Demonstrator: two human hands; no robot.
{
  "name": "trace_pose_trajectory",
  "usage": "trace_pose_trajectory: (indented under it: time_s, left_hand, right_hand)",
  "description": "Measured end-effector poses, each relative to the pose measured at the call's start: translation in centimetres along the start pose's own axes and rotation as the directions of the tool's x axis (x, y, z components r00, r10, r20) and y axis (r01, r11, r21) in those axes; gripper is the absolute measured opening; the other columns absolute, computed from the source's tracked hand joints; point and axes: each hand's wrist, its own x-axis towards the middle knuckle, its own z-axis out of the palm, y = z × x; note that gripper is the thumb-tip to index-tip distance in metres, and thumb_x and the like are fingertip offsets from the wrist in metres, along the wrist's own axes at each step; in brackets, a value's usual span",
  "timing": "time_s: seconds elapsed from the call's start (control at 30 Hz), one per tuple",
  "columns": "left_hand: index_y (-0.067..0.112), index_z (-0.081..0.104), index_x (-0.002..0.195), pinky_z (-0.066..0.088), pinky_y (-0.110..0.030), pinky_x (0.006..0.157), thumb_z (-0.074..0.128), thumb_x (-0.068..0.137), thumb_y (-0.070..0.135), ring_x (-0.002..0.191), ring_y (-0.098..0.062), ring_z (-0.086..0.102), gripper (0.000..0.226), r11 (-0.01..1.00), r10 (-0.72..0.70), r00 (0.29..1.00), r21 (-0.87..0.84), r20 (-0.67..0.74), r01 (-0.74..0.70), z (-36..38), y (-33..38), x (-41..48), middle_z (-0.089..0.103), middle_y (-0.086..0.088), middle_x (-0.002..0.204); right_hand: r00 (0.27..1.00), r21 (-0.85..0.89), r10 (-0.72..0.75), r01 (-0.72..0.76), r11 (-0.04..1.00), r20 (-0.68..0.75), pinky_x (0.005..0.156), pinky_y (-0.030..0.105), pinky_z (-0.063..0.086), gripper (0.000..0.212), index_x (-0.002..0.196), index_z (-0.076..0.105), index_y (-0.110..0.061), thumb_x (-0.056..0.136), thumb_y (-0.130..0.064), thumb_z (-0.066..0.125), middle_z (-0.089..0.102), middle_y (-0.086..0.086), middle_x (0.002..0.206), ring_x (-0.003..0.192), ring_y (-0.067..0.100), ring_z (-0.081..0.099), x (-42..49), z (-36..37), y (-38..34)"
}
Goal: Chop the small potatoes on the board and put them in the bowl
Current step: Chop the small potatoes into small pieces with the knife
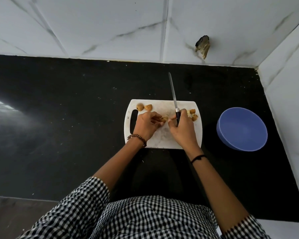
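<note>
Black counter [59, 118] runs under white marble wall tiles [110, 23], and your white board [162, 138] lies on it straight ahead of you, its handle slot to the left. At the board's far left corner sit two potato pieces [140, 107], apart from both hands. Your left hand [146, 125] rests on the board with its fingers curled round a small potato [164, 119], pinning it near the middle. Only the potato's right end peeks out, so you cannot tell whether it is whole or already halved. Just right of it, your right hand [183, 129] is wrapped round the handle of the knife [174, 95]. The blade points away from you toward the wall, its long axis running front to back. The potato therefore lies just left of the blade, and by my judgement the cut calls for a short shift leftward and down. Whether the edge touches the board is hard to make out. Cut pieces [193, 115] lie beyond your right knuckles, partly hidden. Well apart to the right stands the blue bowl [240, 130], with nothing visible in it, nearer your right hand.
</note>
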Motion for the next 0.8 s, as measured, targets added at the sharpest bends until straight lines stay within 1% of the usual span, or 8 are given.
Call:
trace_pose_trajectory:
  time_s: [0.07,0.17,0.23,0.3,0.43,0.57,0.7,0.8]
  left_hand:
    - [0.009,0.072,0.101,0.049,-0.005,0.076,0.078,0.077,0.013,0.081,-0.004,0.066,0.024,1.000,-0.019,1.000,-0.011,-0.010,0.019,-0.1,0.0,0.0,0.073,-0.001,0.093]
    - [0.010,0.073,0.100,0.051,-0.012,0.083,0.077,0.078,0.015,0.085,-0.004,0.067,0.022,0.999,-0.049,0.999,-0.022,-0.013,0.048,-0.1,0.1,0.0,0.074,-0.001,0.094]
    - [0.010,0.074,0.100,0.051,-0.012,0.084,0.077,0.079,0.017,0.085,-0.003,0.067,0.023,0.998,-0.063,0.998,-0.021,-0.010,0.063,0.0,0.1,0.1,0.074,-0.001,0.094]
    - [0.010,0.074,0.101,0.052,-0.013,0.084,0.077,0.078,0.018,0.085,-0.003,0.067,0.024,0.996,-0.080,0.997,-0.025,-0.014,0.080,0.0,0.1,0.2,0.074,0.000,0.094]
    - [0.011,0.073,0.100,0.054,-0.020,0.085,0.078,0.077,0.017,0.086,-0.005,0.068,0.024,0.990,-0.129,0.991,-0.057,-0.033,0.127,0.3,0.0,0.3,0.074,0.000,0.093]
    - [0.008,0.072,0.104,0.054,-0.019,0.085,0.079,0.077,0.016,0.087,-0.006,0.068,0.029,0.984,-0.159,0.986,-0.090,-0.041,0.155,0.4,0.3,0.3,0.073,-0.002,0.095]
    - [0.009,0.071,0.106,0.050,-0.013,0.081,0.076,0.080,0.017,0.086,-0.006,0.065,0.027,0.993,-0.117,0.993,-0.022,-0.013,0.117,0.3,0.5,0.4,0.072,-0.002,0.097]
    - [0.010,0.071,0.102,0.051,-0.013,0.078,0.076,0.080,0.018,0.082,-0.005,0.064,0.024,0.995,-0.100,0.995,0.009,-0.028,0.100,0.4,0.5,0.5,0.071,-0.001,0.092]
  right_hand:
    - [0.999,-0.032,-0.032,0.032,0.999,0.000,0.077,0.031,0.052,0.021,0.110,0.045,-0.014,0.095,-0.013,0.060,0.060,-0.001,0.100,0.092,0.016,0.061,1.0,0.5,0.0]
    - [0.999,-0.081,-0.054,0.054,0.995,0.001,0.082,0.036,0.054,0.019,0.109,0.047,-0.016,0.095,-0.010,0.058,0.064,-0.002,0.103,0.098,0.018,0.063,1.9,1.1,0.3]
    - [0.999,-0.090,-0.045,0.045,0.995,-0.006,0.085,0.038,0.055,0.020,0.109,0.048,-0.018,0.095,-0.011,0.060,0.066,-0.001,0.105,0.101,0.019,0.063,2.2,1.4,0.5]
    - [0.999,-0.078,-0.032,0.031,0.996,-0.019,0.084,0.036,0.054,0.020,0.109,0.050,-0.018,0.094,-0.011,0.062,0.064,-0.001,0.101,0.097,0.018,0.062,2.4,1.6,0.7]
    - [0.999,-0.047,-0.034,0.032,0.998,-0.039,0.076,0.025,0.047,0.018,0.106,0.053,-0.014,0.093,-0.010,0.064,0.057,-0.009,0.088,0.086,0.011,0.058,2.3,1.7,0.6]
    - [0.998,-0.009,-0.033,0.032,0.999,-0.058,0.074,0.026,0.049,0.016,0.103,0.052,-0.015,0.094,-0.011,0.064,0.053,-0.014,0.081,0.082,0.010,0.058,2.2,1.8,0.6]
    - [0.997,0.002,-0.015,0.016,1.000,-0.075,0.079,0.034,0.054,0.019,0.109,0.052,-0.014,0.095,-0.016,0.064,0.059,-0.005,0.091,0.090,0.017,0.062,1.9,1.6,0.8]
    - [0.998,0.020,-0.001,0.002,1.000,-0.068,0.081,0.036,0.055,0.019,0.109,0.052,-0.016,0.094,-0.018,0.064,0.061,-0.001,0.096,0.092,0.019,0.062,1.2,1.5,1.0]
